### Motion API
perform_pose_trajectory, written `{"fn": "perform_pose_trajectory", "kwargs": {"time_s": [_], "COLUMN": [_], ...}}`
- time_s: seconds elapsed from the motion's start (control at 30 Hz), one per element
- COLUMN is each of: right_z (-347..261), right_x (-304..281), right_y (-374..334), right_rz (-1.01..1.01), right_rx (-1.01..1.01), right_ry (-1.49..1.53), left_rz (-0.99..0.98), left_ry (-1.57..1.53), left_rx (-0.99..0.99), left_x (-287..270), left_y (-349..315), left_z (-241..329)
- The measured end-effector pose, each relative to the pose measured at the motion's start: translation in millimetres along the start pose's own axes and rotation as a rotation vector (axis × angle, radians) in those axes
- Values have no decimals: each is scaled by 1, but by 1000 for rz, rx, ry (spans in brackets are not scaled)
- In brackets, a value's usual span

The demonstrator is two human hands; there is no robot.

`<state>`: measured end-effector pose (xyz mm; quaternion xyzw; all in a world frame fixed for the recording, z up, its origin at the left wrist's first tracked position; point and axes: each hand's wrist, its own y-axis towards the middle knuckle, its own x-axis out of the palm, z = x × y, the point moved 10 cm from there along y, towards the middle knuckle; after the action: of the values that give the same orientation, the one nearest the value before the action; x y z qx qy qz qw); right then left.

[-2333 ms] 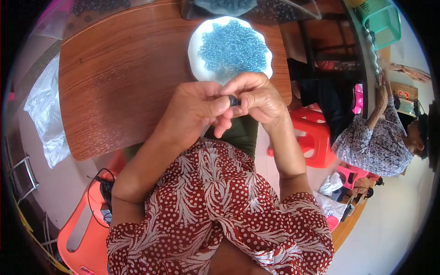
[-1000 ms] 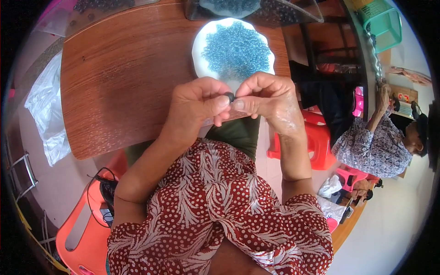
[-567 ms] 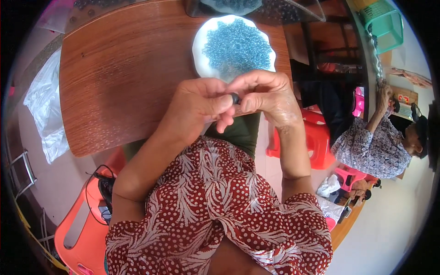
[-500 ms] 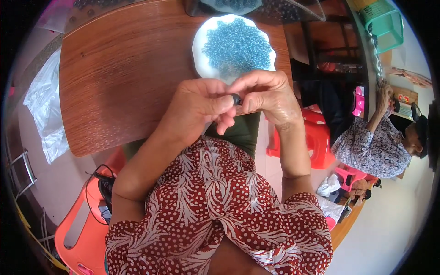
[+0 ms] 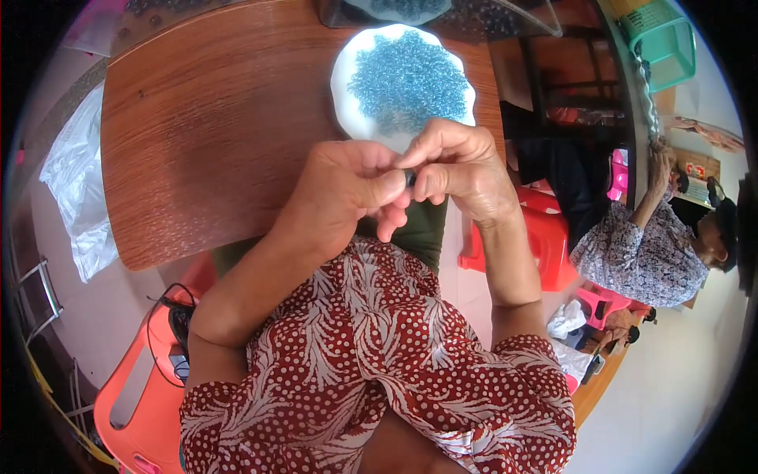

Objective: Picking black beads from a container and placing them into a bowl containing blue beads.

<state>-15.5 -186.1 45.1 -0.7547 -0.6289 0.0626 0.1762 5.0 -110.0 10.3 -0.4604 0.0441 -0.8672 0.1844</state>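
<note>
A small black rounded piece (image 5: 410,178) sits between my two hands, just past the near edge of the table. My left hand (image 5: 347,186) pinches it between thumb and fingers, the other fingers curled below. From the other side, my right hand (image 5: 464,170) closes thumb and forefinger on the same piece. Fingertips cover most of it, so its exact kind cannot be made out. Just beyond the hands lies a white scalloped plate (image 5: 341,87), heaped with tiny shiny bluish pieces (image 5: 407,79) too small to name.
The brown wood-grain table (image 5: 213,134) stretches left. A clear bin (image 5: 489,20) with dark pieces stands at its far side. A red stool (image 5: 545,253) is at right, an orange chair (image 5: 138,387) at lower left. A person (image 5: 647,245) in a patterned shirt sits far right.
Both hands have shifted very slightly, with the black piece turned a little between the fingertips. The plate and the table stay as they were.
</note>
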Motion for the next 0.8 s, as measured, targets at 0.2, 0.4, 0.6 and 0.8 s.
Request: {"fn": "perform_pose_trajectory", "kwargs": {"time_s": [0.2, 0.4, 0.6, 0.8], "right_z": [3, -18, -19, -18], "right_x": [6, 7, 7, -14], "right_y": [0, 7, -2, -28], "right_rz": [6, 95, 139, 223], "right_rx": [-16, -151, -165, -214], "right_ry": [-93, -126, 92, -64], "left_rz": [55, 36, 39, 273], "left_ry": [15, -77, -187, 255], "left_rx": [-6, -26, 17, 303], "left_x": [-5, -10, -13, -18], "left_y": [-4, 9, -6, -27], "left_z": [-7, 10, 30, 124]}}
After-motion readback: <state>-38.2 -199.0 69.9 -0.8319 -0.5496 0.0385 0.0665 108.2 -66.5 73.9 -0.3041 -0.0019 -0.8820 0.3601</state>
